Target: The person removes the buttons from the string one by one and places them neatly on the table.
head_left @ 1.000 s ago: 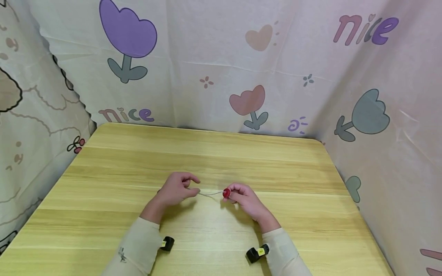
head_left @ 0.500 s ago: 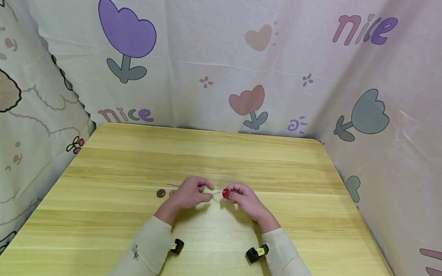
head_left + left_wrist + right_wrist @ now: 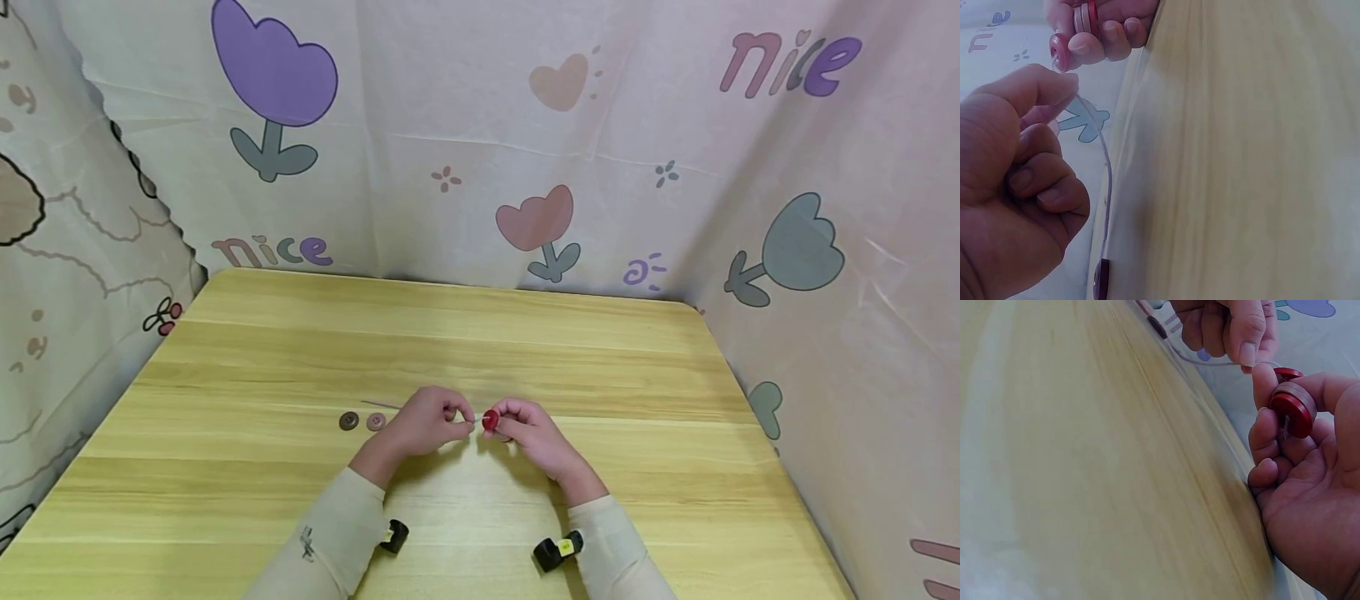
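My left hand (image 3: 431, 423) pinches a thin pale cord (image 3: 1108, 169) between thumb and forefinger, its other fingers curled in. The cord runs to a red button (image 3: 491, 419) at the fingertips of my right hand (image 3: 538, 435). In the left wrist view that front red button (image 3: 1059, 52) stands apart from a short stack of red and brownish-pink buttons (image 3: 1086, 19) in the right hand. Thumb and forefinger hold them, as the right wrist view shows, with a cord end by the rear red button (image 3: 1291, 415). The two hands' fingertips are close together above the table.
A dark brown button (image 3: 348, 421) and a pinkish button (image 3: 377, 422) lie on the wooden table (image 3: 225, 500) left of the left hand. The cord's tail (image 3: 380, 404) lies just behind them. A printed curtain (image 3: 420, 100) hangs along the table's back and sides.
My left hand has moved right along the cord, up to the red button, uncovering the two loose buttons and the cord's tail. The right hand has stayed in place.
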The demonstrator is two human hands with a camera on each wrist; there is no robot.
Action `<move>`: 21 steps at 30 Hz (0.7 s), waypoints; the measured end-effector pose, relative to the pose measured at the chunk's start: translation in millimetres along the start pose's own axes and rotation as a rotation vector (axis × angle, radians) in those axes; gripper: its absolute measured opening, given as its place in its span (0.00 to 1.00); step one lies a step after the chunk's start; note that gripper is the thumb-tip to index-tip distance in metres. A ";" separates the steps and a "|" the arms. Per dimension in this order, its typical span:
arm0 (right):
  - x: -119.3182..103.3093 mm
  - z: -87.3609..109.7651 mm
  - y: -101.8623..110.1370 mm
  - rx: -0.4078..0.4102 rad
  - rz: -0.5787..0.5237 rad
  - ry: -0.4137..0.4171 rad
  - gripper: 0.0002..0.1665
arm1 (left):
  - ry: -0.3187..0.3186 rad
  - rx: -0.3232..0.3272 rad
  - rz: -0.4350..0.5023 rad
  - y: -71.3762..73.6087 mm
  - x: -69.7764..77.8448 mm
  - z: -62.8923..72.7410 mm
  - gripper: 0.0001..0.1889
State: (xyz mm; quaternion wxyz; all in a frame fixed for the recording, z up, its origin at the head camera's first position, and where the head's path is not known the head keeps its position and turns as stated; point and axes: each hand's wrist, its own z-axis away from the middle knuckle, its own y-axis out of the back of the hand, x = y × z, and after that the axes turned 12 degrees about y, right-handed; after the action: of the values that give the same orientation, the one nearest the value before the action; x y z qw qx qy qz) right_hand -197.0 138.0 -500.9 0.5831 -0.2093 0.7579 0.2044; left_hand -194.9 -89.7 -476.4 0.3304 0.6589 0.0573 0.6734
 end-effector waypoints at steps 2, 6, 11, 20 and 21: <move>0.1 0.0 0.0 -0.001 0.000 0.002 0.09 | -0.013 0.008 -0.002 -0.2 0.4 0.0 0.02; 1.2 -0.1 0.5 0.001 0.000 -0.002 0.10 | -0.023 0.023 0.022 -1.1 1.4 1.0 0.05; 0.4 -0.6 0.3 0.000 -0.008 -0.002 0.10 | 0.043 -0.033 0.132 -2.4 2.9 3.7 0.05; -2.2 0.4 -0.2 -0.001 -0.014 0.004 0.10 | 0.047 0.006 0.089 -7.0 6.1 2.7 0.14; -2.1 0.5 -0.2 -0.001 -0.013 0.002 0.10 | 0.044 0.008 0.085 -7.8 6.3 2.2 0.16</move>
State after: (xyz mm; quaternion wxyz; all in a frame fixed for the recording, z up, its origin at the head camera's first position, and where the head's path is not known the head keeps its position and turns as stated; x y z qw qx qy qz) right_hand -196.0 138.2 -499.1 0.5835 -0.2148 0.7571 0.2005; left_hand -189.4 -81.2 -474.8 0.2974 0.6471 0.0394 0.7009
